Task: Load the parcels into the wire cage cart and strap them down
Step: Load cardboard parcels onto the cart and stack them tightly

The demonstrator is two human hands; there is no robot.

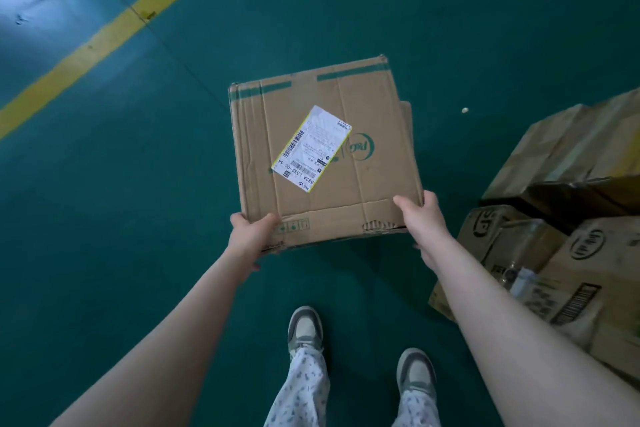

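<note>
A brown cardboard parcel (363, 180) with a white shipping label (311, 148) and green tape along its far edge is held in front of me, above the green floor. My left hand (251, 234) grips its near left corner, thumb on top and fingers underneath. My right hand (424, 218) grips the near right corner the same way. The wire cage cart is not in view.
Several more cardboard parcels (568, 267) are stacked on the floor at the right, close to my right arm. A yellow line (104, 42) runs diagonally across the green floor at the upper left. My two feet (304, 329) stand below the parcel.
</note>
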